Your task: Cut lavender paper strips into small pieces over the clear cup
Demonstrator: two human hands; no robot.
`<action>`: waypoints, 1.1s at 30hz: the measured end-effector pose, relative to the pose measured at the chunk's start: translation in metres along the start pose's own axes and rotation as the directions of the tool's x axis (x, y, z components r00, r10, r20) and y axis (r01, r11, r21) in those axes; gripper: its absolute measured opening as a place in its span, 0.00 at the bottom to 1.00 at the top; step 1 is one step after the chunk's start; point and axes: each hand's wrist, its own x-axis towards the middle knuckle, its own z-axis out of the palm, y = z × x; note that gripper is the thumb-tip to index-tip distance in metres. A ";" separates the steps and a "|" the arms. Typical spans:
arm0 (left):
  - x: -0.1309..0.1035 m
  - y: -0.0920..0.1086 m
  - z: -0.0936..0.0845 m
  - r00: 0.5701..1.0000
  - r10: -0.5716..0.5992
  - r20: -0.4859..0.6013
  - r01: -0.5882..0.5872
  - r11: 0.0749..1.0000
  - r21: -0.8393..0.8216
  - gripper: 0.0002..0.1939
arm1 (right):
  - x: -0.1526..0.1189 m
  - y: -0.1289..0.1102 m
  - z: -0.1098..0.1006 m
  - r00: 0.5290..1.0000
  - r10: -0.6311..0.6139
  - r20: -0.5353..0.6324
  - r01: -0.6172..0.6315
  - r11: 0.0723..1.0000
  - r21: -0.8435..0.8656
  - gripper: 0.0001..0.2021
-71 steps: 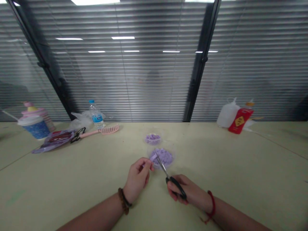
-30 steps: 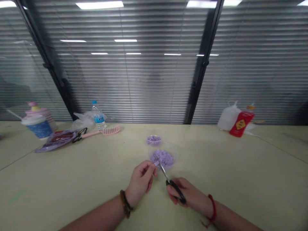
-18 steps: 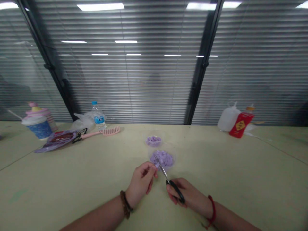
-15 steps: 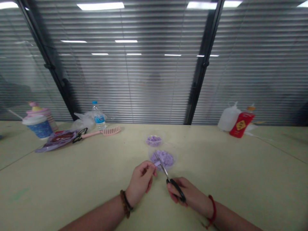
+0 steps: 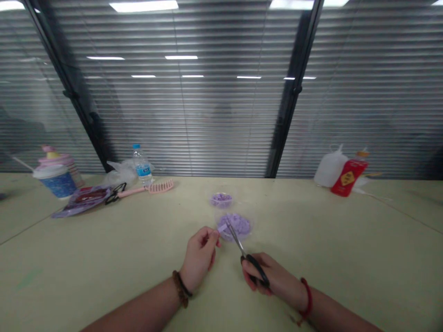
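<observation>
My left hand [image 5: 201, 251] pinches a small purple strip [image 5: 222, 228] between thumb and fingertips; whether it is paper cannot be told. In my right hand [image 5: 261, 273] are black-handled scissors [image 5: 238, 242], my fingers wrapped around the grips. The blades point up and to the left, their tips close to the strip's free end. Under the blades sits a clear round tub [image 5: 226, 237] with a heap of purple pieces [image 5: 241, 223] in it. A smaller clear tub [image 5: 221, 206] behind it holds darker purple bits.
At the left stand a blue cup [image 5: 58, 183], a water bottle [image 5: 142, 167], a pink hairbrush [image 5: 159, 186] and a purple packet [image 5: 81, 201]. A red bottle [image 5: 349, 177] and a whitish bottle [image 5: 330, 169] stand at the back right, before window blinds [image 5: 221, 133].
My left hand has drawn slightly left and up with the purple strip. The scissors have shifted slightly right, and the strip now lies nearer the blade tips.
</observation>
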 end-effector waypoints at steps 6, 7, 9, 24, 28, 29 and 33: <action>-0.006 0.005 0.005 1.000 0.020 0.020 -0.021 0.997 0.072 0.16 | -0.004 -0.003 0.004 0.999 -0.038 0.029 0.041 0.996 -0.085 0.23; -0.007 0.006 0.006 0.999 0.021 0.032 -0.023 0.997 0.080 0.15 | -0.004 -0.004 0.004 0.999 -0.030 0.020 0.032 0.996 -0.084 0.23; -0.008 0.007 0.007 0.999 0.023 0.046 -0.027 0.996 0.090 0.15 | -0.004 -0.005 0.005 1.000 -0.022 0.011 0.022 0.996 -0.084 0.23; -0.002 0.003 0.004 0.999 0.023 0.034 -0.024 0.999 0.042 0.14 | 0.010 0.016 0.001 0.994 -0.004 -0.111 0.002 1.000 -0.020 0.22; 0.001 0.001 0.003 1.000 0.012 0.008 -0.012 1.000 0.026 0.14 | 0.009 0.013 0.000 0.989 0.001 -0.149 0.006 0.999 0.046 0.24; 0.001 0.000 0.002 1.000 0.014 0.004 -0.014 1.000 0.010 0.14 | 0.007 0.010 0.000 0.992 0.007 -0.125 0.001 0.998 0.067 0.25; -0.001 0.001 0.002 0.999 0.032 0.017 -0.031 0.998 -0.062 0.15 | -0.001 -0.003 0.003 1.000 -0.006 -0.023 0.006 1.000 -0.014 0.26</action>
